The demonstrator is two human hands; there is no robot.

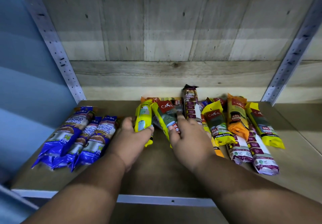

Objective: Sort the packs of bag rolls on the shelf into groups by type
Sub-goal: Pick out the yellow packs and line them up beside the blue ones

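Three blue "Singlet Handle" packs (81, 136) lie side by side at the shelf's left. My left hand (132, 136) grips a yellow pack (143, 119) near the middle, thumb over its near end. My right hand (188, 133) rests on a second yellow pack (165, 117) beside it, thumb and fingers curled round its near end. To the right lies a mixed heap: a purple "Draw String Bag" pack (190, 103) propped against the back, two more purple-and-white packs (257, 152), yellow 25L packs (217, 124) (264, 128) and an orange 60L pack (237, 117).
The brown shelf board (156, 169) has a metal front lip (172, 201). Perforated steel uprights (57, 49) (294, 49) stand at both sides. A wooden plank wall (174, 32) closes the back. Bare board shows between the blue group and the yellow packs.
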